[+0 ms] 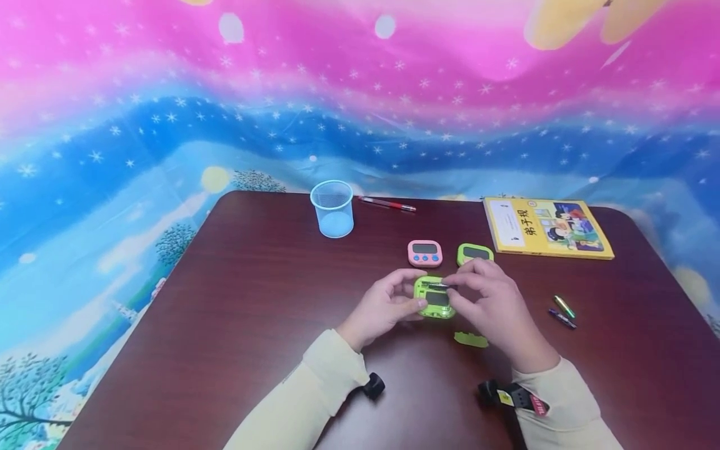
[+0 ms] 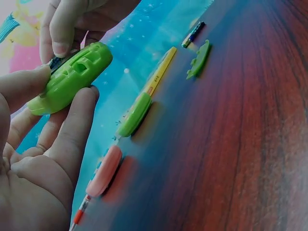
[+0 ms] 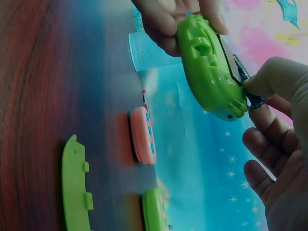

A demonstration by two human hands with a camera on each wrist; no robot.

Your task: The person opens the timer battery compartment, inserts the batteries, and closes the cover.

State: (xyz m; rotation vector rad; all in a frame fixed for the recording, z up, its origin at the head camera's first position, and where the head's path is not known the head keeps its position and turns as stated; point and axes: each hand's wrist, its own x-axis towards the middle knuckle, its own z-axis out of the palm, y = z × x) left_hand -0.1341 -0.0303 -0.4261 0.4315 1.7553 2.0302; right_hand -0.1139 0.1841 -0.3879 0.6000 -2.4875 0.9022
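Note:
My left hand (image 1: 388, 304) grips a lime-green digital timer (image 1: 435, 309) by its side, its back turned up and the battery compartment uncovered. Between thumb and fingers, my right hand (image 1: 497, 307) pinches a dark battery (image 3: 255, 99) at the compartment's right end. In the right wrist view the battery tilts out past the timer's edge. Below the hands, on the table, lies the green battery cover (image 1: 471, 339), its tabs showing in the right wrist view (image 3: 74, 185). To the right are two loose batteries, one green-gold (image 1: 564, 306), one dark (image 1: 562, 319).
Beyond the hands, a pink timer (image 1: 425, 254) and another green timer (image 1: 472, 251) lie on the dark wooden table (image 1: 253, 300). Farther back stand a blue mesh pen cup (image 1: 332, 215), a red pen (image 1: 388, 204) lying beside it, and a yellow book (image 1: 540, 228) at right.

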